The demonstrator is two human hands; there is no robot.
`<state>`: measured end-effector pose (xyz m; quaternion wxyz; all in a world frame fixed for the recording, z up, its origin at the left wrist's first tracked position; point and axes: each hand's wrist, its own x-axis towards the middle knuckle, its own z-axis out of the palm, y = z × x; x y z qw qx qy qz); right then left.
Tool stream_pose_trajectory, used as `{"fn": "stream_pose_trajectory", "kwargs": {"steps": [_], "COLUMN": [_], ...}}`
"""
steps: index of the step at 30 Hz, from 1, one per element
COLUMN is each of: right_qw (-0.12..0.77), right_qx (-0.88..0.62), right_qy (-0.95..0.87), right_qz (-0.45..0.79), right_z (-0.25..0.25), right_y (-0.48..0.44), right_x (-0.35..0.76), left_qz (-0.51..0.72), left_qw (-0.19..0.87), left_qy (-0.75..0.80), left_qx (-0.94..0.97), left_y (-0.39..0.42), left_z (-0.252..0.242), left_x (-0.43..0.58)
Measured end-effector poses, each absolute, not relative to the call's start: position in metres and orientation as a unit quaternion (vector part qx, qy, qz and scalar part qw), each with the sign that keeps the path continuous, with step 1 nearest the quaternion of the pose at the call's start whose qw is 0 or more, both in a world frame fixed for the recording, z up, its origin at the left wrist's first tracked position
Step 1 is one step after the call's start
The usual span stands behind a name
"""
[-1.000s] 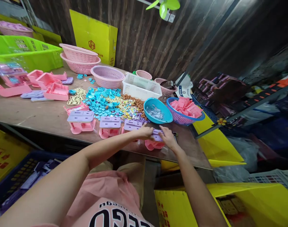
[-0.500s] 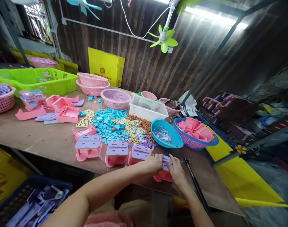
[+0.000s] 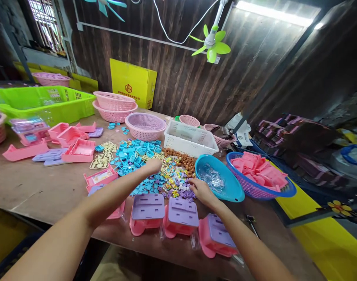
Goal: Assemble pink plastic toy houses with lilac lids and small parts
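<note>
My left hand (image 3: 153, 166) reaches over the pile of turquoise plastic parts (image 3: 133, 154) and cream frames; its fingers are hidden behind the back of the hand. Low over small purple and white pieces (image 3: 186, 191) is my right hand (image 3: 202, 191), its fingertips drawn together in a pinch. What lies between them is too small to make out. Along the table's front stand several pink plastic toy boxes with purple slotted tops: one toy box (image 3: 147, 210) on the left, a middle toy box (image 3: 181, 214), and a right toy box (image 3: 216, 236) partly behind my right forearm.
A turquoise basin (image 3: 237, 191) of clear parts sits beside a blue-rimmed basket (image 3: 290, 191) of pink parts. Behind the pile are a white basket (image 3: 190, 146), brown pieces (image 3: 181, 158) and a purple basket (image 3: 146, 134). A black-handled tool (image 3: 252, 225) lies at right.
Both hands have left the purple top of the rightmost toy box and moved out over the loose parts. The left hand went further left. The view has shifted closer to the table.
</note>
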<state>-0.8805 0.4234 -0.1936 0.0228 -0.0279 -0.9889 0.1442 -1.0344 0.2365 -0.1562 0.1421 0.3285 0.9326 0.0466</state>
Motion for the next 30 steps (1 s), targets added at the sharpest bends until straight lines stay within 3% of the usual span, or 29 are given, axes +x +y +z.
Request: {"fn": "stream_pose_trajectory", "kwargs": {"steps": [11,21,30], "right_qw": [-0.133,-0.086,-0.099], "right_qx": [-0.021,-0.070,-0.085], "right_qy": [-0.990,-0.986,-0.973], "right_qz": [0.048,0.127,0.189], "right_z": [-0.214,-0.181,-0.181], "right_y": [0.395,0.416,0.419], "right_x": [-0.965,-0.946,-0.905], "left_qz": [-0.009,0.079,0.209], "left_qw": [0.163,0.148,0.277], "left_qy": [0.947,0.950,0.864], "left_qx": [0.277,0.263,0.364], "left_y": [0.190,0.180,0.249], "left_z": [-0.180,-0.169,-0.166], "left_x": [-1.063,-1.073,-1.024]}}
